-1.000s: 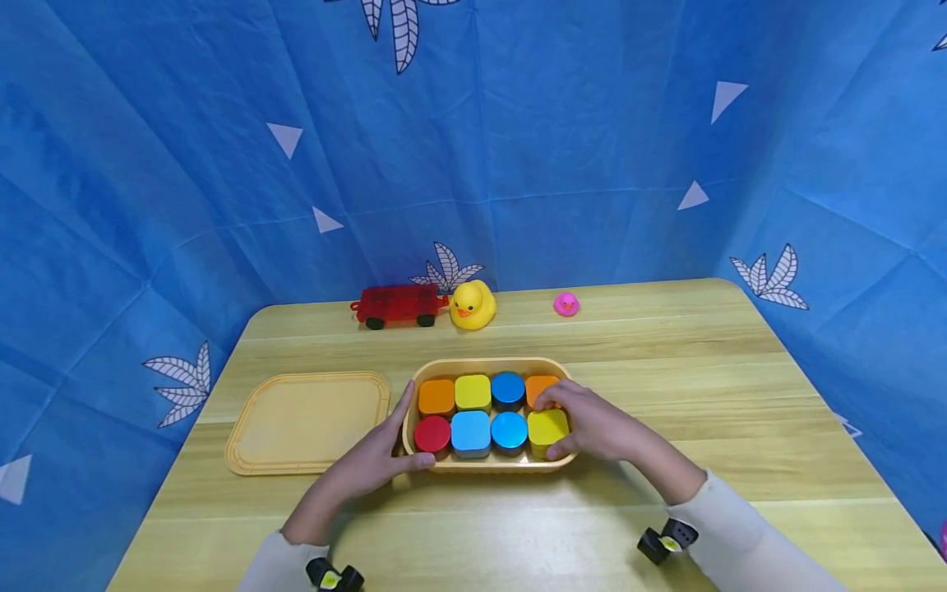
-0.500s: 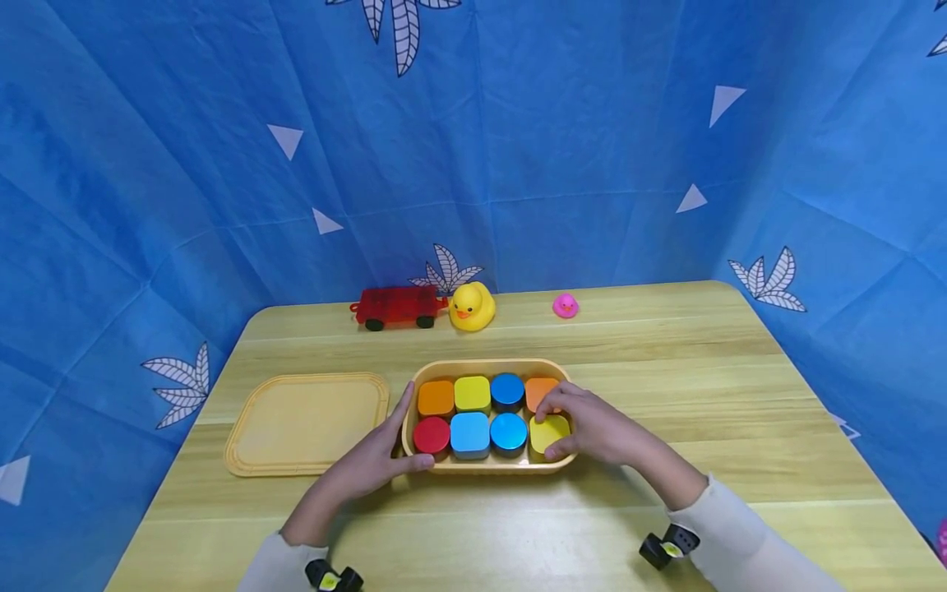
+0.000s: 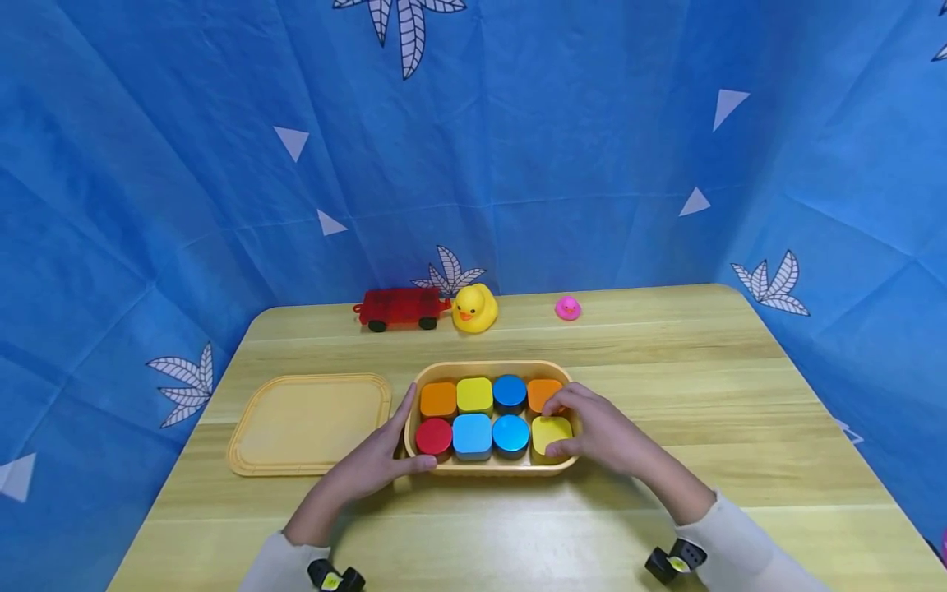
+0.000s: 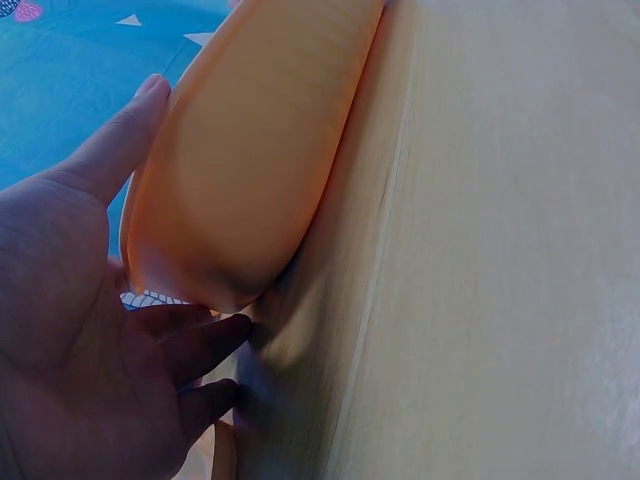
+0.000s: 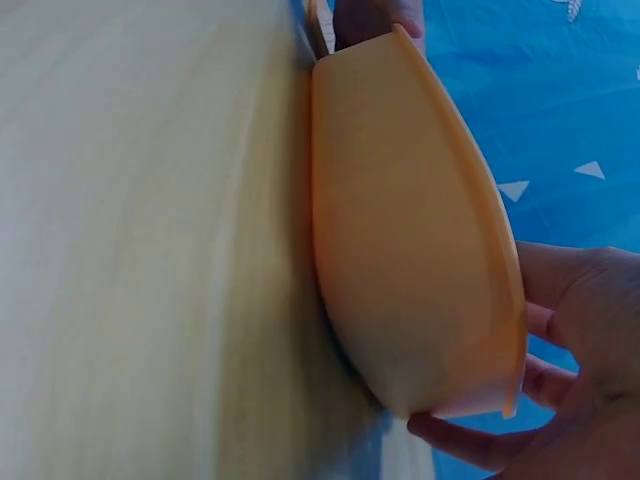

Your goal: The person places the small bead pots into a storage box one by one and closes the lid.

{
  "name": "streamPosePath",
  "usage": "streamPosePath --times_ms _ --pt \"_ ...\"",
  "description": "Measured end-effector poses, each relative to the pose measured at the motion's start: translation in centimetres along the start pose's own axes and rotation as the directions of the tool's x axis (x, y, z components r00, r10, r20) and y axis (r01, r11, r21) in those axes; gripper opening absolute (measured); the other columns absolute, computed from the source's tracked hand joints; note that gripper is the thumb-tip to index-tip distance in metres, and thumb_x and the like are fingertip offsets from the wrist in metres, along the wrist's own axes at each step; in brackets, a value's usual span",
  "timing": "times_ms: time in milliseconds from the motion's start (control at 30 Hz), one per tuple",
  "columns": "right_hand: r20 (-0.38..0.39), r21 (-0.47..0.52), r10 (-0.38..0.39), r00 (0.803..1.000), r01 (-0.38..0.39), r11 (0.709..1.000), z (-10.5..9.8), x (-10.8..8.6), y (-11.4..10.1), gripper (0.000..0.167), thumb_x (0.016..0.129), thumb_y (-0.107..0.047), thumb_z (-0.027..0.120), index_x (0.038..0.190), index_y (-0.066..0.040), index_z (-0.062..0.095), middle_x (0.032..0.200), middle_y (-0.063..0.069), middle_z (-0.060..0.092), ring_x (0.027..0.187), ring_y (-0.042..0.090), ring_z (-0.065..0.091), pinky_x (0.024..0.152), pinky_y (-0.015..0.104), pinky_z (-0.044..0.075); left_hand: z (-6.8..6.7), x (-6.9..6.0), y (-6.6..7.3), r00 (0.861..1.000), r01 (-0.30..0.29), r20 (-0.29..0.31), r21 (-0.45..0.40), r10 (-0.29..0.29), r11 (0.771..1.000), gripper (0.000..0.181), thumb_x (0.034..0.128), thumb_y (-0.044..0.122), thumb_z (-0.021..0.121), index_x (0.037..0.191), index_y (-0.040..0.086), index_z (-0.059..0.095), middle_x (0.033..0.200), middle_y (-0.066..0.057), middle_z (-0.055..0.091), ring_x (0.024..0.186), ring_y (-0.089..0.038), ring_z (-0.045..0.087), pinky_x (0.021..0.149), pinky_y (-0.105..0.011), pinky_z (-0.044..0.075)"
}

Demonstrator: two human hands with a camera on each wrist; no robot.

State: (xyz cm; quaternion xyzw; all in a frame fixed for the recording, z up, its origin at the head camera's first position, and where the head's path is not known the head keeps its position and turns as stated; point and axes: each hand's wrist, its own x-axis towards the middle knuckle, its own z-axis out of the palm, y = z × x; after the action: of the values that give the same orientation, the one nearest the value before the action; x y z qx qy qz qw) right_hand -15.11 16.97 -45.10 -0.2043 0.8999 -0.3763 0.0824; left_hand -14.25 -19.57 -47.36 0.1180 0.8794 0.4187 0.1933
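A light orange oval box (image 3: 491,469) stands on the table, holding two rows of small blocks with coloured tops. My left hand (image 3: 377,456) rests around its left end, thumb along the front wall and fingers along the side; in the left wrist view the thumb touches the box rim and the other fingers are low beside its end. Over the right end, my right hand (image 3: 602,429) pinches the yellow rounded-square block (image 3: 547,427) in the front row between thumb and index finger. Behind it sits an orange block (image 3: 542,392). The box wall hides this pinch in the right wrist view.
A flat light orange lid (image 3: 311,423) lies left of the box. Along the table's back edge are a red toy wagon (image 3: 402,307), a yellow rubber duck (image 3: 474,310) and a small pink duck (image 3: 568,308). A blue patterned cloth (image 3: 562,148) hangs behind.
My right index finger has come off the orange block and onto the yellow block, which sits slightly further right. My left hand has stayed at the box's left end.
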Motion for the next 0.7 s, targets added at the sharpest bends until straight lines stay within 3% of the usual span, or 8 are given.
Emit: streamPosePath --times_ms 100,333,700 --pt "-0.031 -0.013 -0.002 1.0 0.002 1.0 0.2 -0.3 0.2 0.044 0.082 -0.029 0.089 0.12 -0.017 0.069 0.119 -0.004 0.062 0.115 0.022 0.059 0.105 0.05 0.05 0.0 0.0 0.1 1.0 0.0 -0.003 0.007 0.0 1.0 0.114 0.0903 0.043 0.079 0.166 0.035 -0.006 0.174 -0.01 0.007 0.157 -0.042 0.014 0.122 -0.062 0.024" --pt "-0.087 -0.102 -0.093 0.992 0.084 0.991 0.2 -1.3 0.5 0.053 0.089 -0.03 0.083 0.136 -0.017 0.064 0.136 0.002 0.059 0.124 0.031 0.059 0.104 0.056 0.051 0.0 0.1 0.4 1.0 -0.005 0.002 0.024 0.005 1.0 0.113 0.0907 0.044 0.078 0.167 0.033 -0.005 0.174 -0.012 0.008 0.157 -0.042 0.016 0.122 -0.061 0.024" --pt "-0.112 -0.154 -0.142 0.984 0.124 0.98 -0.7 -2.0 0.5 0.056 0.092 -0.029 0.08 0.143 -0.013 0.06 0.149 0.01 0.053 0.134 0.038 0.055 0.107 0.06 0.048 -0.3 0.1 0.3 1.0 0.0 -0.006 0.046 0.0 0.999 0.117 0.0883 0.044 0.081 0.166 0.033 -0.005 0.173 -0.01 0.013 0.157 -0.04 0.019 0.122 -0.058 0.025"
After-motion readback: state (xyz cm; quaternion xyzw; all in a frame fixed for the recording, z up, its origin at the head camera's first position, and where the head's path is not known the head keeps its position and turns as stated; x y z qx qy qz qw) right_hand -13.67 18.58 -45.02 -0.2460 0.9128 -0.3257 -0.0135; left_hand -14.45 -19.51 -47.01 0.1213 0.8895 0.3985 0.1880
